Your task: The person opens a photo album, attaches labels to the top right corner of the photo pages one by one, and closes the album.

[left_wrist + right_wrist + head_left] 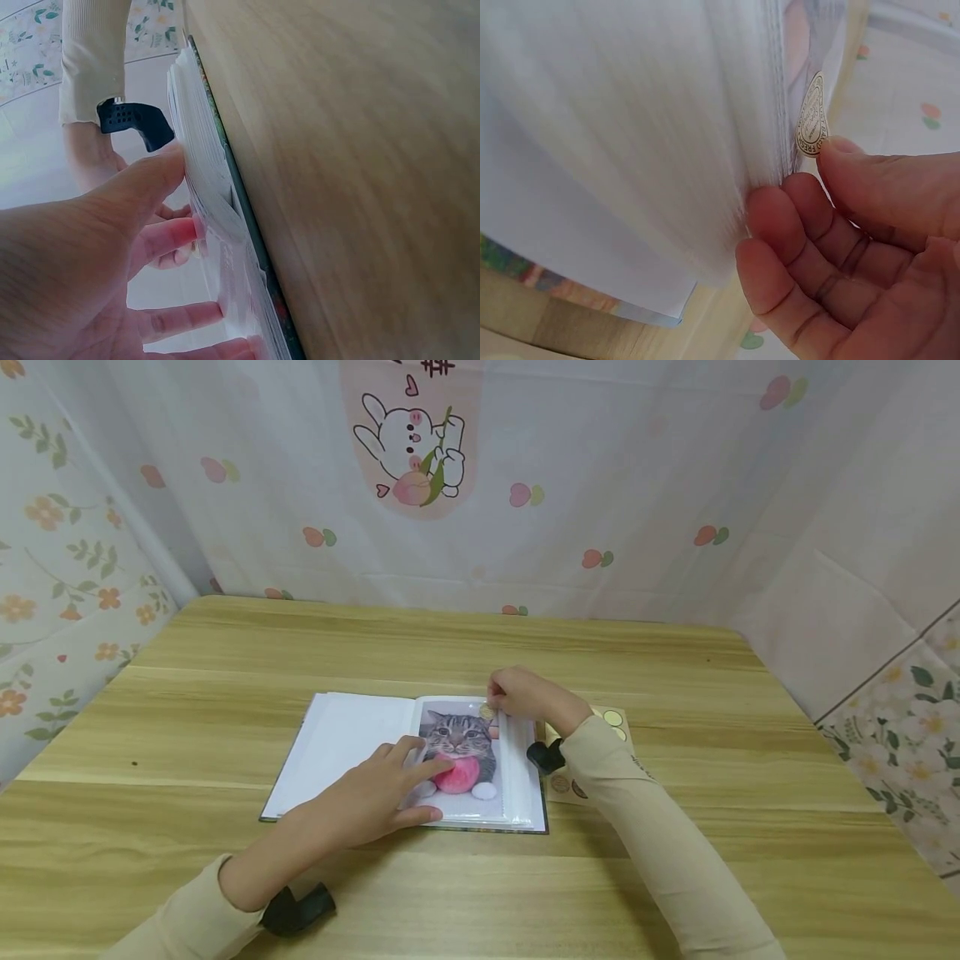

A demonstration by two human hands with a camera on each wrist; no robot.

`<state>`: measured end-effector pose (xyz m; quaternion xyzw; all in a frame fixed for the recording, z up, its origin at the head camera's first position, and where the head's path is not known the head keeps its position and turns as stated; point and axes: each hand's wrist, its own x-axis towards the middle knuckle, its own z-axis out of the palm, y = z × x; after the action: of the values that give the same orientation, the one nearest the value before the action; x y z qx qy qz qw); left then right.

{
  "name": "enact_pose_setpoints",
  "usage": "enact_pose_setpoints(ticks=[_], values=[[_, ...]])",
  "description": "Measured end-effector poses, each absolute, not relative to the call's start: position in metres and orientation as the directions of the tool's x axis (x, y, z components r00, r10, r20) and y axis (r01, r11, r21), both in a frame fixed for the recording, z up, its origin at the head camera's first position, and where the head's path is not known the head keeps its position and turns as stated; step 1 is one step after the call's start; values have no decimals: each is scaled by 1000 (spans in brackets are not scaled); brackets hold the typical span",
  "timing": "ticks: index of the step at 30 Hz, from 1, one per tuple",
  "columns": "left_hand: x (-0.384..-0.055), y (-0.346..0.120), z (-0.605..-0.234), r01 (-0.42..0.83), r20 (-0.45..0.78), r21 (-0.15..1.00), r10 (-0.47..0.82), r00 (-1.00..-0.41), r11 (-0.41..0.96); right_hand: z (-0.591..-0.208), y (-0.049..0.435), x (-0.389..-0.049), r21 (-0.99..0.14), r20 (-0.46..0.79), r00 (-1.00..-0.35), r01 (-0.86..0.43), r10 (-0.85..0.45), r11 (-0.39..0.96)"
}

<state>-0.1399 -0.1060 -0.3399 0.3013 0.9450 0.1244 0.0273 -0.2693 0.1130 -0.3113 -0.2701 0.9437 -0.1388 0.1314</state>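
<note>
An open photo album point(341, 735) lies on the table, a blank white page on its left and a clear-sleeved cat photo point(459, 735) on its right. My left hand point(375, 793) rests spread over the photo's lower left, fingers fairly straight. In the left wrist view its thumb touches the edges of the stacked pages point(199, 135). My right hand point(528, 693) is at the photo's upper right corner with curled fingers. Its thumb and fingers pinch the edge of a round printed sticker point(811, 116), which lies against the sleeve. Whether the sticker is fully stuck I cannot tell.
A sheet of round stickers point(613, 718) lies right of the album, partly beneath the right forearm. Black straps point(296, 910) sit around both wrists. The wooden table point(420, 643) meets a patterned curtain point(555, 543) at its back edge.
</note>
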Motion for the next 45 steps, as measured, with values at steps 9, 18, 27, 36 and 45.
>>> enact_pose_setpoints(ticks=[9,18,27,36,45], values=[[-140,-106,-339,557,7,259,575,-818,789,-315,110,-270,-292,-203,-845,-430,-494,855],[-141,-106,-339,553,3,258,572,-820,792,-316,107,-269,-282,-180,-861,-418,-476,863],[-141,-107,-341,559,13,261,576,-817,787,-309,118,-262,-369,-95,-866,-428,-492,825],[-141,-107,-342,561,14,256,577,-816,787,-299,139,-240,-402,-14,-861,-460,-508,791],[-141,-106,-341,559,15,261,576,-817,787,-300,160,-203,-393,10,-858,-476,-514,787]])
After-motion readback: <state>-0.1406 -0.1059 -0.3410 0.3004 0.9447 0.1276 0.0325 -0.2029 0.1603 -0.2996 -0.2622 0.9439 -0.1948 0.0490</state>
